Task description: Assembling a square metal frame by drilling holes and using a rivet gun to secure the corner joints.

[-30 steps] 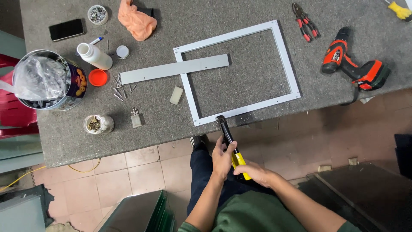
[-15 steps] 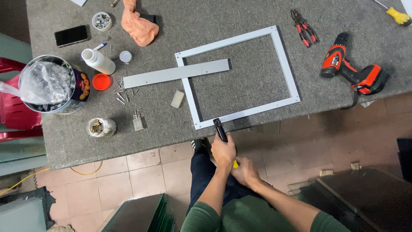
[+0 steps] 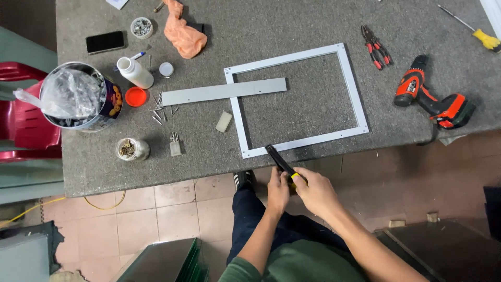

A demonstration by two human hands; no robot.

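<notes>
Both my hands hold a black tool with a yellow handle (image 3: pixel 279 160) at the near edge of the grey table (image 3: pixel 292 21). My left hand (image 3: pixel 278 190) grips it from the left, my right hand (image 3: pixel 314 191) wraps the yellow end. The tool's black tip touches the near rail of a white rectangular metal frame (image 3: pixel 353 95) that lies flat on the table. A loose grey metal strip (image 3: pixel 219 93) lies across the frame's left side.
On the table: a red and black cordless drill (image 3: pixel 430 102), red pliers (image 3: pixel 374 46), a yellow-handled screwdriver (image 3: pixel 477 32), an orange rag (image 3: pixel 182 34), a white bottle (image 3: pixel 134 72), a tin with a plastic bag (image 3: pixel 78 96), a phone (image 3: pixel 105 42), loose screws (image 3: pixel 160 110). A red chair (image 3: pixel 23 122) stands left.
My hands and the tool have drawn back a little toward the table's near edge and my body; the view has shifted slightly. The frame and strip lie as before.
</notes>
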